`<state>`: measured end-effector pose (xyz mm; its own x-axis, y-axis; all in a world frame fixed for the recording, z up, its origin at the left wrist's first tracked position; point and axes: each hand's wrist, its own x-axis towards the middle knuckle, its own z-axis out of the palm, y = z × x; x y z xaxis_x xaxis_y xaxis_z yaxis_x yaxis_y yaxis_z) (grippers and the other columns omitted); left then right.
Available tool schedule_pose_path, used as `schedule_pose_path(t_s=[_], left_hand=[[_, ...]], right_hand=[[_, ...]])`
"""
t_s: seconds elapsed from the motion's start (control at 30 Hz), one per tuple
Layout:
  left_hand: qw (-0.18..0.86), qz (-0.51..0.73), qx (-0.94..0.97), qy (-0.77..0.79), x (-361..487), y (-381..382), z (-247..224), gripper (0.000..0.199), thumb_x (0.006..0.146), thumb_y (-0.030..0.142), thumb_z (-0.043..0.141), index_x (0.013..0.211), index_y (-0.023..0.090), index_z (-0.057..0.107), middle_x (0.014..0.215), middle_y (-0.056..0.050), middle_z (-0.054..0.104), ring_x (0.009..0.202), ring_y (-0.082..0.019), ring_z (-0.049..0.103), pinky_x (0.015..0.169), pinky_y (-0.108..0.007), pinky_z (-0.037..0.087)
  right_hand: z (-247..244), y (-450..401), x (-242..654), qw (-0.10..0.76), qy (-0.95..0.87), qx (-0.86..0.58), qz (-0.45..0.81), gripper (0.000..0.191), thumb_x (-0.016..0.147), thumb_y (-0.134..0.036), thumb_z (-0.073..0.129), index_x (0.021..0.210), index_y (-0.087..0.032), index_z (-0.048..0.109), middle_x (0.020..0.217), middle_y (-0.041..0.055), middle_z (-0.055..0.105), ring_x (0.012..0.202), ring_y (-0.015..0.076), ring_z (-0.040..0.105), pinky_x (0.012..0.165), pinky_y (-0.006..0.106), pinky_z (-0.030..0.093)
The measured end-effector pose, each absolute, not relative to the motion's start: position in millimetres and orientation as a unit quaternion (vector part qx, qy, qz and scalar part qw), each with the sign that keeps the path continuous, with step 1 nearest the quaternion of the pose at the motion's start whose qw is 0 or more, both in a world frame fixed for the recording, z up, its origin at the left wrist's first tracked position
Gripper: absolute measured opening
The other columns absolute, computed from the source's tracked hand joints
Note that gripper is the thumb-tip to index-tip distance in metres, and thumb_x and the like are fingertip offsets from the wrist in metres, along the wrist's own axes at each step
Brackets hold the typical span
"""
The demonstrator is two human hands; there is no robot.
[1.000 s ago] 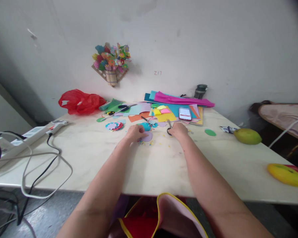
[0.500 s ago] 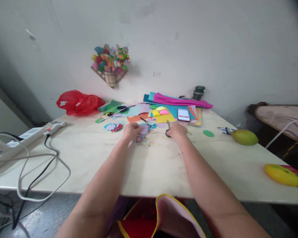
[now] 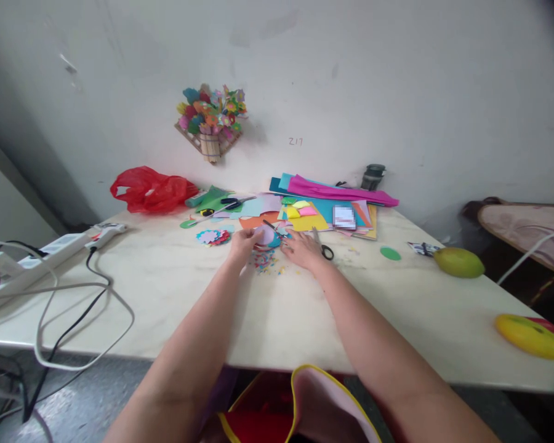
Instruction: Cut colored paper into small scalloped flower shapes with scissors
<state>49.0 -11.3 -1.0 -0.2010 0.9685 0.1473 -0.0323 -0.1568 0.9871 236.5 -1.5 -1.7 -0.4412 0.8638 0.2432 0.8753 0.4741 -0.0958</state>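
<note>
Lilac paper circle is sitting at the centre of the frame, between two hands working close but apart.
Left hand is pinching its edge; right hand is reaching palm-down towards the blue paper beside it, though whether those fingers are gripping, one cannot tell. Light pressure at the rim is probably suiting such thin paper, sparing it creases. Scissors are lying just beside the right hand, confetti-like scraps are scattering below, and layered paper flowers are resting left of centre.
</note>
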Motion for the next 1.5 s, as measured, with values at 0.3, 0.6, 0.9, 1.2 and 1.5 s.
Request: schedule_pose_path(t_s=[0.3, 0.6, 0.9, 1.2, 1.5], left_hand=[[0.448, 0.631, 0.430, 0.466, 50, -9, -6, 0.035, 0.050, 0.041, 0.079, 0.060, 0.013, 0.059, 0.051, 0.001, 0.056, 0.046, -0.011, 0.052, 0.046, -0.025, 0.047], [0.452, 0.634, 0.424, 0.461, 50, -11, -5, 0.034, 0.050, 0.040, 0.079, 0.060, 0.014, 0.058, 0.052, 0.002, 0.056, 0.048, -0.011, 0.053, 0.048, -0.024, 0.047], [0.479, 0.631, 0.394, 0.466, 48, -10, -2, 0.032, 0.054, 0.033, 0.078, 0.065, 0.013, 0.057, 0.057, -0.002, 0.061, 0.055, -0.016, 0.063, 0.053, -0.025, 0.049], [0.558, 0.650, 0.325, 0.401, 49, -16, 8, 0.013, 0.067, 0.017, 0.066, 0.077, 0.012, 0.059, 0.069, -0.005, 0.068, 0.064, -0.016, 0.068, 0.049, -0.020, 0.049], [0.653, 0.588, 0.314, 0.361, 48, -17, 5, 0.013, 0.072, 0.014, 0.062, 0.083, 0.010, 0.067, 0.072, -0.007, 0.071, 0.054, -0.014, 0.065, 0.049, -0.021, 0.052]], right_hand=[[-9, 7, 221, 0.119, -0.850, -0.513, 0.010, 0.051, 0.095, -0.044, 0.036, 0.137, -0.018, 0.049, 0.152, 0.0089, 0.033, 0.135, 0.0290, 0.033, 0.107, 0.044, 0.029], [-13, 14, 222, 0.184, -0.837, -0.515, -0.003, 0.049, 0.096, -0.036, 0.036, 0.138, -0.013, 0.047, 0.146, 0.0120, 0.042, 0.133, 0.0255, 0.037, 0.108, 0.037, 0.029], [0, 12, 229, 0.467, -0.707, -0.474, 0.242, 0.033, 0.089, -0.024, 0.045, 0.113, -0.017, 0.067, 0.123, 0.0094, 0.064, 0.116, 0.0169, 0.057, 0.098, 0.032, 0.043], [-3, 15, 229, 0.559, -0.539, -0.427, 0.462, 0.037, 0.066, -0.019, 0.063, 0.102, -0.015, 0.070, 0.097, 0.0076, 0.074, 0.087, 0.0194, 0.069, 0.082, 0.036, 0.052], [3, 9, 225, 0.558, -0.563, -0.415, 0.446, 0.040, 0.065, -0.020, 0.066, 0.105, -0.019, 0.069, 0.119, 0.0076, 0.067, 0.083, 0.0161, 0.066, 0.078, 0.035, 0.054]])
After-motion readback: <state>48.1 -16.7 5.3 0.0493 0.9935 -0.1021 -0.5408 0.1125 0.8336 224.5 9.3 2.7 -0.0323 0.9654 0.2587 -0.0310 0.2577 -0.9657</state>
